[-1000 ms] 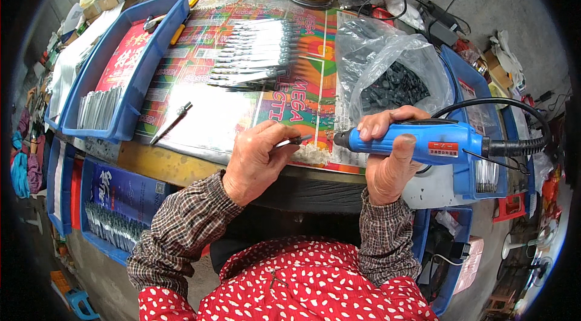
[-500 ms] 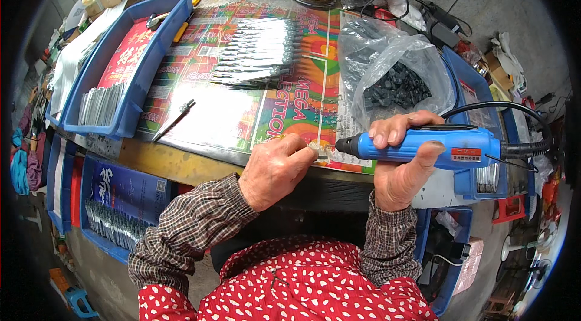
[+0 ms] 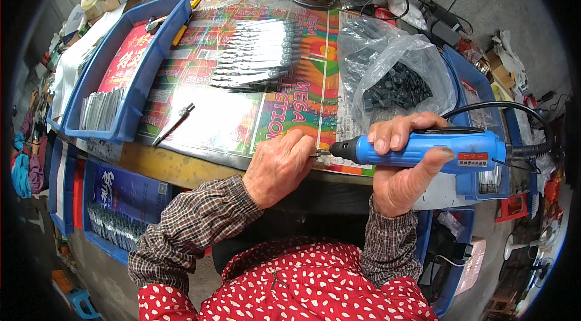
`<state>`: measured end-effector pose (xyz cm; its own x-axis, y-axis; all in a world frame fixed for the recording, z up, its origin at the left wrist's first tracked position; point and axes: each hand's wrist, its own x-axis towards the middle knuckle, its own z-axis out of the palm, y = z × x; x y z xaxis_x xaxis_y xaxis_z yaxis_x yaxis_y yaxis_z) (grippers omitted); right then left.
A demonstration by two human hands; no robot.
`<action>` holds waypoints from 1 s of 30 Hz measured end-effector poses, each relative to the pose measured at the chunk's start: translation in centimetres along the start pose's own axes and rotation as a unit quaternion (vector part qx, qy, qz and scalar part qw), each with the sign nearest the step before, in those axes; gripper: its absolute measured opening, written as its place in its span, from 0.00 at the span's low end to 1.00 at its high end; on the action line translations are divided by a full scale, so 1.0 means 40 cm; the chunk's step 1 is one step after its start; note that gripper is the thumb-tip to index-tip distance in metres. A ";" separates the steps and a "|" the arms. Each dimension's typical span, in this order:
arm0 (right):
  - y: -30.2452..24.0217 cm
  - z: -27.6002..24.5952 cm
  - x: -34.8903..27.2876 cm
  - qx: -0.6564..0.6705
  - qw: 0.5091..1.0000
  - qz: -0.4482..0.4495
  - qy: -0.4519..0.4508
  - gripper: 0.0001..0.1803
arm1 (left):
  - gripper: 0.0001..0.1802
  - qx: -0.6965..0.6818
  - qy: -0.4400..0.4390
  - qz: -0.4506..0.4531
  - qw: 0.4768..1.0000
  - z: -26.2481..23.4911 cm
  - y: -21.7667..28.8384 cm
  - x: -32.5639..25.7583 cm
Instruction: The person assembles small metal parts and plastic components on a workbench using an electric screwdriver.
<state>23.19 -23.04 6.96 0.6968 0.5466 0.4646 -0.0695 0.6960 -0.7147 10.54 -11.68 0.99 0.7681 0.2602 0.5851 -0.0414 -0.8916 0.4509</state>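
Note:
My right hand (image 3: 402, 167) is wrapped round a blue electric screwdriver (image 3: 448, 147) with a black nose and a thick black cable. Its nose points left, toward my left hand (image 3: 281, 163). The fingers of that hand are pinched on a small thin piece, mostly hidden, whose end reaches the tool's nose. Both hands are at the front edge of the table. Beyond them lies a stack of slim silver pen-like pieces (image 3: 257, 52) with dark ends. One single pen-like piece (image 3: 173, 124) lies apart, to the left of my left hand.
At the right, a clear plastic bag (image 3: 372, 49) holds many small black parts (image 3: 399, 88). A blue tray (image 3: 136, 112) with silver rods (image 3: 103, 109) stands at the left. Below it, another blue bin (image 3: 112, 248) holds pen-like pieces. The cable (image 3: 514, 105) arcs behind the tool.
My left hand has risen slightly, and the piece in its fingers now meets the tool's nose, where a gap showed before. The screwdriver has shifted slightly left and down at its nose.

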 end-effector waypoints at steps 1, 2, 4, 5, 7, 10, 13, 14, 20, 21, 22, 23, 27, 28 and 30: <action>0.000 0.001 0.000 -0.002 1.000 -0.003 -0.001 0.32 | 0.11 0.001 0.000 0.000 1.000 0.000 0.000 0.000; 0.001 0.002 -0.001 -0.004 1.000 -0.006 -0.003 0.32 | 0.11 0.004 0.006 0.004 1.000 0.000 0.000 0.000; 0.000 0.002 -0.002 -0.003 1.000 -0.008 -0.005 0.32 | 0.12 0.008 0.013 0.008 1.000 0.000 0.000 0.000; -0.001 0.002 -0.003 -0.004 1.000 -0.010 -0.007 0.32 | 0.12 0.010 0.012 0.005 1.000 0.000 0.001 0.000; -0.003 0.003 -0.005 -0.001 1.000 -0.011 -0.008 0.32 | 0.12 0.014 0.012 0.003 1.000 -0.001 0.002 0.000; -0.004 0.013 -0.006 -0.006 1.000 -0.015 -0.005 0.31 | 0.12 0.003 0.015 0.011 1.000 -0.003 0.003 0.002; -0.005 0.018 -0.007 -0.016 1.000 -0.018 0.000 0.31 | 0.14 0.024 0.037 0.026 0.999 -0.003 0.005 0.002; -0.007 0.019 -0.007 -0.016 1.000 -0.017 0.000 0.31 | 0.15 0.030 0.029 0.029 0.999 -0.004 0.003 -0.001; -0.004 0.018 -0.009 -0.013 1.000 -0.014 0.000 0.31 | 0.12 0.013 0.032 0.020 0.999 0.000 0.000 -0.002; -0.004 0.018 -0.009 -0.014 1.000 -0.014 0.000 0.31 | 0.12 0.009 0.032 0.018 0.999 0.000 -0.001 -0.001; -0.004 0.019 -0.009 -0.011 1.000 -0.014 -0.001 0.31 | 0.12 0.009 0.032 0.018 0.999 -0.001 -0.001 -0.001; -0.005 0.019 -0.009 -0.009 1.000 -0.015 -0.002 0.31 | 0.12 0.008 0.030 0.020 0.999 -0.002 -0.002 0.000; -0.011 0.004 -0.011 0.003 1.000 -0.005 -0.001 0.33 | 0.12 0.008 0.030 0.025 0.999 -0.002 -0.003 -0.001; -0.012 0.002 -0.011 -0.001 1.000 -0.008 0.000 0.33 | 0.12 0.008 0.030 0.025 0.999 -0.002 -0.004 -0.002; -0.013 -0.002 -0.010 -0.005 1.000 -0.011 0.001 0.33 | 0.12 -0.001 0.032 0.026 0.999 -0.001 -0.004 -0.002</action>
<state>22.98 -23.65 7.11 0.6989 0.5300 0.4802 -0.0461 0.7034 -0.7093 10.45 -11.55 0.88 0.7226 0.2360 0.6497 -0.0815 -0.9043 0.4191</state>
